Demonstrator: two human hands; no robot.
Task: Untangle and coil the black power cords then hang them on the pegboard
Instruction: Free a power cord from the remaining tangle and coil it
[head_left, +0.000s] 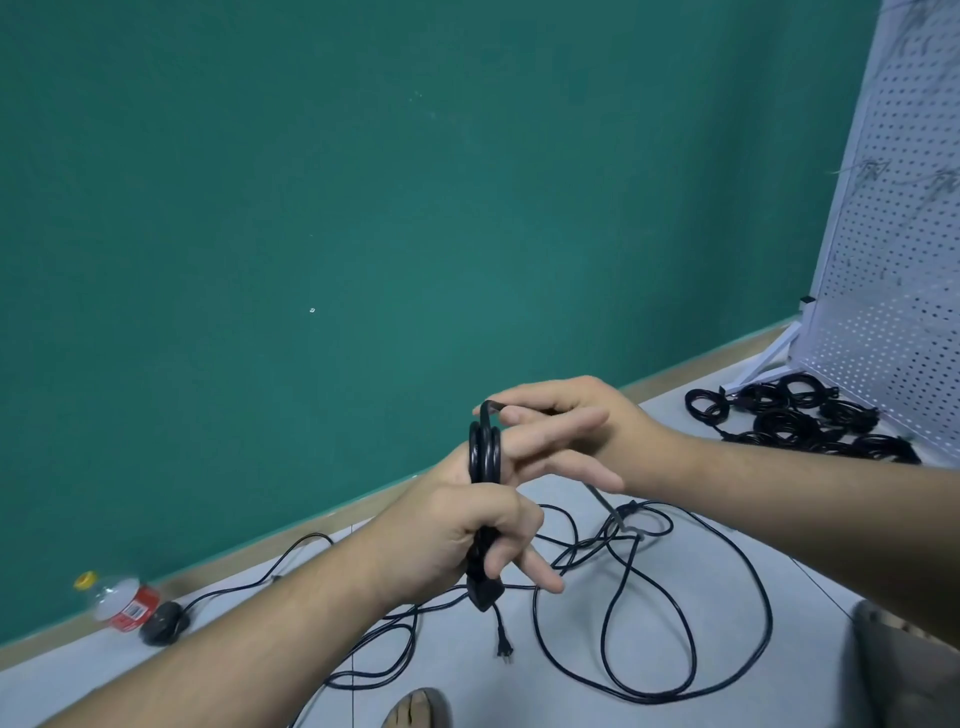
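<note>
Together, left hand (457, 540) grips the cord coil (484, 453), right hand (571, 431) pinches it.

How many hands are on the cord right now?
2. The left hand grips the coiled cord mid-frame. The right hand pinches its loose strand just above the coil. Neither is hidden.

Teal-green wall (363, 182), matte, fills most of the view, with a tan baseboard (691, 370) running along its foot. The floor (701, 613) is pale grey tile with thin grout lines, in soft, even light. A plastic bottle (117, 603) with a yellow cap and red label lies on the floor against the baseboard at left.
</note>
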